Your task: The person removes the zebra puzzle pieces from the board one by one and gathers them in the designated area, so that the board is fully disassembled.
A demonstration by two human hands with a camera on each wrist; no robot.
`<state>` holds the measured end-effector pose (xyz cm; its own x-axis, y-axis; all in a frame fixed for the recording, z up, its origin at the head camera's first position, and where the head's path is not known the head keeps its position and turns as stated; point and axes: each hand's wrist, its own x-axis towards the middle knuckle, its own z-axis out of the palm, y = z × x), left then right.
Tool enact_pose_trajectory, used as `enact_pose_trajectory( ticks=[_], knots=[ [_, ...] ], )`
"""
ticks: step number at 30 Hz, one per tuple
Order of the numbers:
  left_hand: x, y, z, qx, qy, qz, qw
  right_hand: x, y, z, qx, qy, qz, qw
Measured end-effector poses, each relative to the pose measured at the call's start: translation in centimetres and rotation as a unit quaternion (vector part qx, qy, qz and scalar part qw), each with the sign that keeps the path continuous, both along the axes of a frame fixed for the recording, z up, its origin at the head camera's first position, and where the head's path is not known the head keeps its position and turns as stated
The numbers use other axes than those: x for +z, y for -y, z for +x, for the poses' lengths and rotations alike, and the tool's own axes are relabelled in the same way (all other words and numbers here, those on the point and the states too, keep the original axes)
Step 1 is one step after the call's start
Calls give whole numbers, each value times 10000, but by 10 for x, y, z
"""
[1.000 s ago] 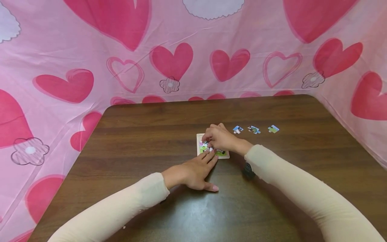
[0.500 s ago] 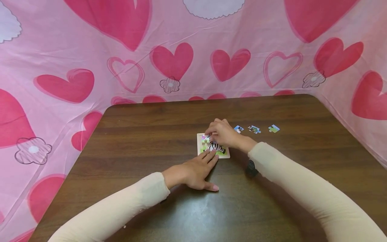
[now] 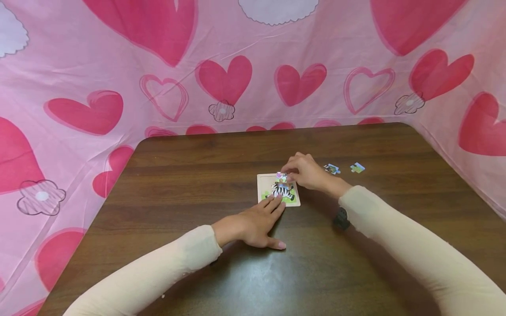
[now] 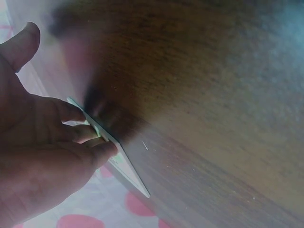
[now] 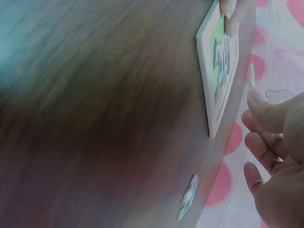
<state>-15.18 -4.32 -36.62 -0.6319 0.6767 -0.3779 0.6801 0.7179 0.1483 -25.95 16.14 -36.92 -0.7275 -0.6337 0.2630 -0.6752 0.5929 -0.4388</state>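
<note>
A square wooden jigsaw puzzle board (image 3: 259, 189) with a zebra picture lies on the table. My left hand (image 3: 254, 224) rests with straight fingers on the board's near edge; in the left wrist view its fingertips touch the board (image 4: 134, 179). Between thumb and finger, my right hand (image 3: 312, 174) pinches a puzzle piece (image 3: 281, 176) with pink on it, held up over the board. The right wrist view shows that piece (image 5: 252, 74) edge-on, apart from the board. Bare wood shows in the board's upper left part.
Two loose puzzle pieces, one mixed in colour (image 3: 333, 169) and one green and blue (image 3: 357, 167), lie right of the board. Pink heart-patterned cloth (image 3: 300, 83) hangs behind the brown table (image 3: 189, 175). A black device (image 3: 341, 218) sits at my right wrist.
My right hand has lifted the puzzle piece from the board's upper left and moved right with it, baring wood there. It now hides the nearest loose piece. My left hand has stayed put.
</note>
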Motion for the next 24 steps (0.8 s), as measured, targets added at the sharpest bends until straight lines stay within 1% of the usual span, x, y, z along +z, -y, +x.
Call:
enact_pose_trajectory(
  ticks=[5,12,16,24],
  knots=[
    [-1,0,1,11,14,4,10000,1,-12,1,-168,-19,37,9999],
    [-1,-1,1,-6,-50,-7,10000,2,-24,1,-328,-40,-102,9994],
    [-1,-2,1,-21,-108,-5,9999,3,-30,3,-376,-13,-64,9993],
    [-1,-2,1,-16,-59,26,10000,4,-42,5,-553,52,52,9984]
  ],
)
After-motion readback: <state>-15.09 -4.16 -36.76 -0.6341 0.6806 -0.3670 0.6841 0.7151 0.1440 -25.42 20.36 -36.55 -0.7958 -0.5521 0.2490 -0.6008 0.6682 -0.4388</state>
